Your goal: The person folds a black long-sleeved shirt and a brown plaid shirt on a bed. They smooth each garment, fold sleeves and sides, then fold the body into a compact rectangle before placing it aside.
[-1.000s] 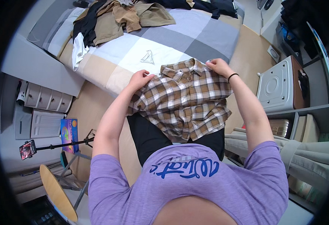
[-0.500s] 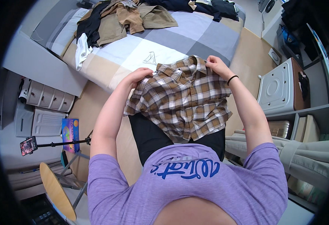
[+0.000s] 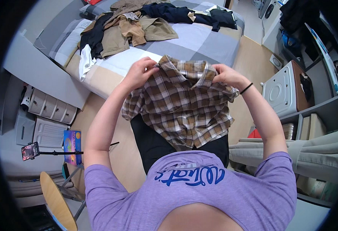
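Holding plaid shirt (image 3: 184, 106), 2 hands (image 3: 141, 73), nr bed (image 3: 190, 43)

Brown-and-white plaid shirt (image 3: 176, 104) at frame centre, my lavender T-shirt (image 3: 184, 195) with blue lettering (image 3: 190, 178) below, grey-white-beige colour-block bedspread (image 3: 188, 42) above.

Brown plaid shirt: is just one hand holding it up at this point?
No, the left hand and the right hand both grip the brown plaid shirt, on either side of its collar.
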Demonstrator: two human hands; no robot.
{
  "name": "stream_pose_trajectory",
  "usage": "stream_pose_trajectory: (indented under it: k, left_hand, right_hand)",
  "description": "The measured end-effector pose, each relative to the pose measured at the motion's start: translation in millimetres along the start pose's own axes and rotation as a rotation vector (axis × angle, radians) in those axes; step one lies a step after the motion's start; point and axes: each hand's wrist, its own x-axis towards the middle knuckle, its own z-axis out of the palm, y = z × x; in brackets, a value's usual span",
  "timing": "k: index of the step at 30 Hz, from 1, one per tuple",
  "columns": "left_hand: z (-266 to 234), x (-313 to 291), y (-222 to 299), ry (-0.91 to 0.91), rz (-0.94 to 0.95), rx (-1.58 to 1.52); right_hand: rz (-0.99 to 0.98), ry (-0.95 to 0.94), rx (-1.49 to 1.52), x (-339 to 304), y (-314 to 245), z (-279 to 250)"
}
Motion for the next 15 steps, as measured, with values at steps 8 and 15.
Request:
stream_pose_trajectory:
  k: [8, 15]
  left_hand:
    - [-88, 7, 52, 0.511, 0.165, 0.342]
    - [-139, -1, 81, 0.473, -0.167, -0.429]
  right_hand:
    - [-0.658, 0.289, -0.622, -42, -175, 4]
    - [-0.666, 0.275, -0.704, -44, -238, 10]
